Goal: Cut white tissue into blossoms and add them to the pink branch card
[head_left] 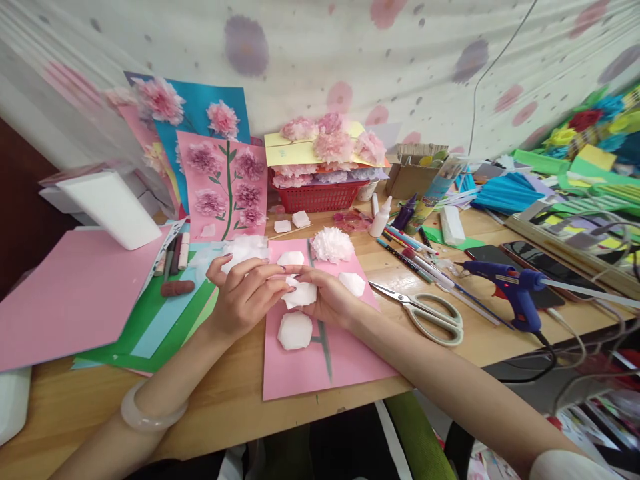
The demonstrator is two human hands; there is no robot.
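Note:
Over a pink sheet (290, 373), my left hand (247, 290) and my right hand (327, 293) meet at a small stack of white tissue paper (301, 293). My left fingers pinch its upper edge, while my right hand holds it from the side and below. On the sheet lie more white tissue pieces: one below my hands (295, 331), one above (291, 258) and one at the right (352, 284). A fluffy white paper flower (332, 245) sits near the sheet's top, beside a drawn dark green stem (325, 353).
Open scissors (433, 317) lie right of the sheet, with pens (410, 263), a white glue bottle (381, 219) and a blue glue gun (520, 287) beyond. Behind stand a red basket (320, 198) of paper flowers and a pink flower picture (225, 187). Green paper (150, 333) is at the left.

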